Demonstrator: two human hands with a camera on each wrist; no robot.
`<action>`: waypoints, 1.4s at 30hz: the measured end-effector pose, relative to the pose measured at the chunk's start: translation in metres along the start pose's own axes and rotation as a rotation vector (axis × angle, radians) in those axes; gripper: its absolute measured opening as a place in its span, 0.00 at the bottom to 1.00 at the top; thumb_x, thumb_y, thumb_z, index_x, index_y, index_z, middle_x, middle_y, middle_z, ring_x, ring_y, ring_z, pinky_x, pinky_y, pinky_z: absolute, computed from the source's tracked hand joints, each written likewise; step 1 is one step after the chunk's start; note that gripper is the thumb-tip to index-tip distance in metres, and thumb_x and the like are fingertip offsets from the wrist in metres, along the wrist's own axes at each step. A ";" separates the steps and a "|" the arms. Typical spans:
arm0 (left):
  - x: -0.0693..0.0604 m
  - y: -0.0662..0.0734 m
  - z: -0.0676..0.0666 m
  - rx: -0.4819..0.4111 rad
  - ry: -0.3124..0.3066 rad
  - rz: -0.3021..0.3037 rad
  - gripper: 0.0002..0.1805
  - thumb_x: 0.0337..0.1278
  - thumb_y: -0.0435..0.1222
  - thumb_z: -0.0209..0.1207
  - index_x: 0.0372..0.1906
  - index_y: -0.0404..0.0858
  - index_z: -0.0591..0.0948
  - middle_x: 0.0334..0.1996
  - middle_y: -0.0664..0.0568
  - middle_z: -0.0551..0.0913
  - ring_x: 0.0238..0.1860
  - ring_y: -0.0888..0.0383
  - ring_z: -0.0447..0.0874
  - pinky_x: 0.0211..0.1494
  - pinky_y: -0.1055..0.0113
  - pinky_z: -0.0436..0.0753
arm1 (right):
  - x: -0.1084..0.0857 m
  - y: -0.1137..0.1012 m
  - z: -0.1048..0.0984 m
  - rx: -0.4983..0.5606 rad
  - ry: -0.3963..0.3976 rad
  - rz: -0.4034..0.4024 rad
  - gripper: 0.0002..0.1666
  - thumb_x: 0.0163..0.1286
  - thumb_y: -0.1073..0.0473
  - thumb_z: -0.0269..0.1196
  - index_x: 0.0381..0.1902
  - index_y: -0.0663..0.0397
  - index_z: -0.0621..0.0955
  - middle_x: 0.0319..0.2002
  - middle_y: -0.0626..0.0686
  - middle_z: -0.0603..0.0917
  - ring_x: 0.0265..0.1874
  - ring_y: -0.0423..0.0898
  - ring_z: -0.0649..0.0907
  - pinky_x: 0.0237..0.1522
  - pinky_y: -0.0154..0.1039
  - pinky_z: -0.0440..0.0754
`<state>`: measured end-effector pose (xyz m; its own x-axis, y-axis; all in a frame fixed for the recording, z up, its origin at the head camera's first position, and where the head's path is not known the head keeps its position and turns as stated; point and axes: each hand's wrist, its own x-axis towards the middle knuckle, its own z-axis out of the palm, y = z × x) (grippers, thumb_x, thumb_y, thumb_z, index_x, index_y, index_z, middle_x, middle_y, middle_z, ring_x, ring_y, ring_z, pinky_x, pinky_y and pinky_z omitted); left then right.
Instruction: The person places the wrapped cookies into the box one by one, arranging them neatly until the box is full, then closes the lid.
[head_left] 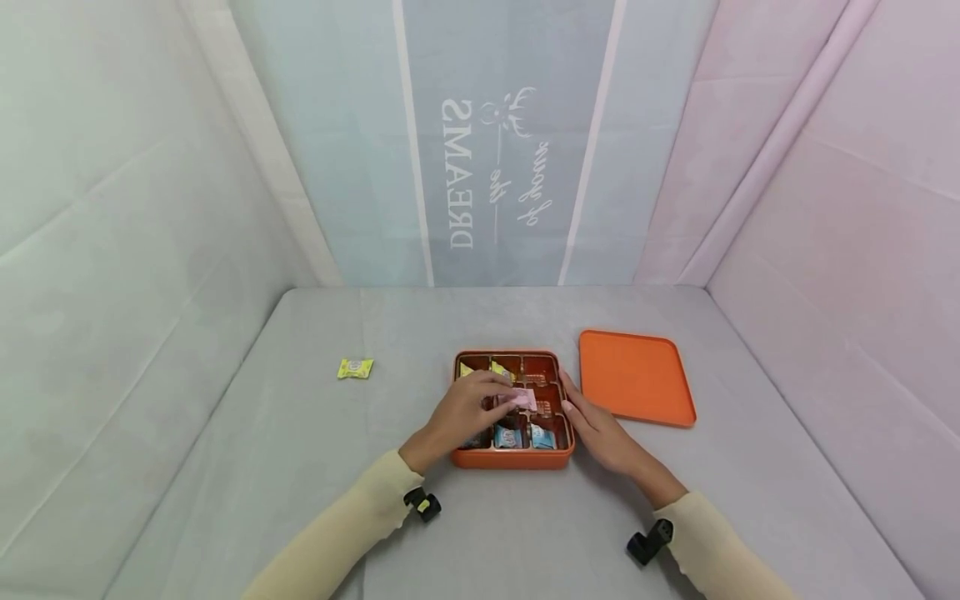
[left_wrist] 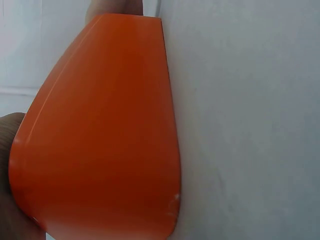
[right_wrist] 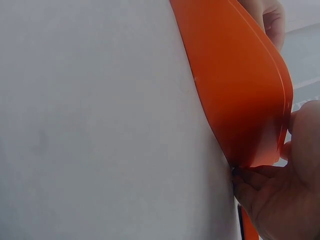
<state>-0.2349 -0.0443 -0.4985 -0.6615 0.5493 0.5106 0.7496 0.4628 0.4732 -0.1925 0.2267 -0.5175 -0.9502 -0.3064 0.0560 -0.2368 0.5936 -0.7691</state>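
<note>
An orange box [head_left: 513, 460] with a divided tray stands on the table in the head view. Above its middle row, my left hand [head_left: 467, 407] pinches a pink wrapped candy [head_left: 525, 399] between thumb and fingers. Yellow wrapped candies [head_left: 502, 371] lie in back compartments, partly behind that hand. Blue wrapped candies [head_left: 508, 437] fill front ones. My right hand [head_left: 600, 429] presses the box's right side with fairly straight fingers. In the right wrist view, its fingertips [right_wrist: 245, 176] touch the lower wall near the table. The left wrist view shows mostly the box's outer wall [left_wrist: 105, 125].
A flat orange lid [head_left: 636, 377] lies right of the box, behind my right hand. One yellow wrapped candy [head_left: 355, 368] sits apart on the grey table [head_left: 315, 467] at the left. Fabric walls [head_left: 495, 167] enclose the table at the back and sides.
</note>
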 end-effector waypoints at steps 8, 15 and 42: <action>0.007 0.008 -0.003 0.054 -0.038 0.009 0.10 0.62 0.41 0.70 0.46 0.43 0.91 0.47 0.55 0.86 0.45 0.62 0.82 0.46 0.68 0.83 | -0.001 0.001 0.000 -0.006 0.009 -0.022 0.36 0.85 0.43 0.40 0.83 0.43 0.45 0.81 0.50 0.48 0.78 0.56 0.53 0.73 0.64 0.57; 0.014 0.016 -0.005 0.114 -0.140 0.028 0.12 0.64 0.42 0.68 0.48 0.43 0.91 0.46 0.55 0.87 0.47 0.61 0.83 0.49 0.69 0.83 | -0.002 0.001 0.001 0.002 0.000 -0.032 0.36 0.86 0.45 0.41 0.83 0.40 0.44 0.81 0.51 0.49 0.78 0.56 0.55 0.72 0.64 0.59; 0.033 0.033 -0.002 0.229 -0.244 0.112 0.11 0.65 0.41 0.67 0.48 0.41 0.90 0.47 0.54 0.86 0.46 0.62 0.82 0.48 0.76 0.81 | -0.003 0.000 0.000 0.009 0.003 -0.038 0.36 0.85 0.44 0.41 0.83 0.38 0.45 0.80 0.51 0.52 0.77 0.56 0.57 0.72 0.64 0.61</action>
<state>-0.2319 -0.0119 -0.4644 -0.5707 0.7425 0.3508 0.8211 0.5195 0.2365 -0.1900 0.2278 -0.5172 -0.9413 -0.3261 0.0871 -0.2706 0.5746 -0.7724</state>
